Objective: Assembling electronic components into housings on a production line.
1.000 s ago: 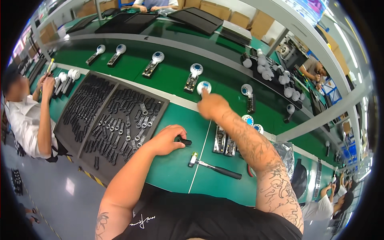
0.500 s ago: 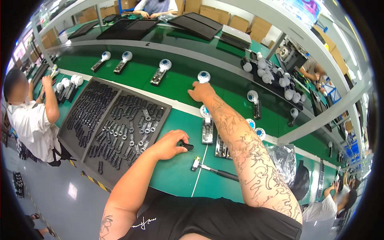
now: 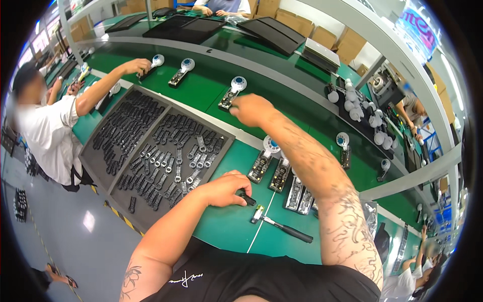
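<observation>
My left hand (image 3: 225, 190) is closed on a small black plastic part (image 3: 246, 197), just above the green bench. My right hand (image 3: 253, 108) reaches over the green belt, fingers bent at the lower end of a device (image 3: 231, 95) with a round white, blue-ringed head and an opened body showing circuitry. Its fingertips are partly hidden and blurred, so a grip cannot be made out. Between my arms lies a row of similar opened devices (image 3: 260, 166), the rightmost partly behind my right forearm. A hammer (image 3: 287, 229) with a black handle rests near my left hand.
At left stands a dark divided tray (image 3: 163, 108) full of black plastic parts. A co-worker's arm (image 3: 105, 85) reaches to another device on the belt. White bulb-shaped heads (image 3: 352, 103) are piled beyond the belt. A grey metal frame post (image 3: 417, 173) slants in at right.
The view has shifted. My right hand has gone from one belt device to another farther left; one more device lies at the near row's left end. The co-worker's arm now extends over the belt.
</observation>
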`<state>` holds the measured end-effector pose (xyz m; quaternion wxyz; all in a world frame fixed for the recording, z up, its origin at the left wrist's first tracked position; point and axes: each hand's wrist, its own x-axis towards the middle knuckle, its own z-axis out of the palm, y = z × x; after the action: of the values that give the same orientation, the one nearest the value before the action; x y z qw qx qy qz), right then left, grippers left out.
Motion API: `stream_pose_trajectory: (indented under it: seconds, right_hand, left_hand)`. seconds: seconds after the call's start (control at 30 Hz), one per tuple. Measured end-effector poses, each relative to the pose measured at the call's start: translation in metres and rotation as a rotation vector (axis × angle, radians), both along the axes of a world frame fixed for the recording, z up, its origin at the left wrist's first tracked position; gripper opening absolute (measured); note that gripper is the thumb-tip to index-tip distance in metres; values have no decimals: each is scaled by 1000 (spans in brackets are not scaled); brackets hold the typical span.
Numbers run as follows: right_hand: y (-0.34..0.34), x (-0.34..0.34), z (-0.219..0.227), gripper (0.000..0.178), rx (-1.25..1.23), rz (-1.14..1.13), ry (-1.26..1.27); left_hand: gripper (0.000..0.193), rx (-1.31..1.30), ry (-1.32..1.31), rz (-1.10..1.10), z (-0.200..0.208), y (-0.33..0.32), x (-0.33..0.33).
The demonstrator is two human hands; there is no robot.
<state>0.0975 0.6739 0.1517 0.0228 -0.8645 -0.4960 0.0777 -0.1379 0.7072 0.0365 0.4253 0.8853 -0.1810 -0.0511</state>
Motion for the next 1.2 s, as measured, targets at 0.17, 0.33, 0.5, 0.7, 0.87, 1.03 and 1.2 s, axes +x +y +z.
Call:
stream_pose_trajectory:
  seconds: [0.17, 0.33, 0.5, 0.7, 0.87, 1.03, 1.2]
  right_hand:
    - [39, 58, -104, 35, 367, -136, 28]
    - [34, 36, -102, 38, 205, -77, 100]
    - [-45, -51, -36, 40, -29, -56, 204]
    - [-153, -122, -42, 36, 174, -36, 372]
    - [-212, -180, -28, 34, 543, -234, 1382]
    - [-242, -193, -66, 39, 800, -424, 1902]
    - [-254, -207, -95, 52, 976, -409, 2014]
  left_hand:
    - [28, 0, -25, -21, -3, -6, 12]
    - [29, -23, -58, -7, -8, -4, 1]
    - [28, 47, 144, -40, 25, 7, -14]
    - [29, 203, 229, -87, 105, -7, -50]
    - [33, 146, -314, 51, 105, -27, -47]
    - [36, 183, -376, -19, 89, -39, -32]
    - [42, 31, -326, -232, 97, -17, 14]
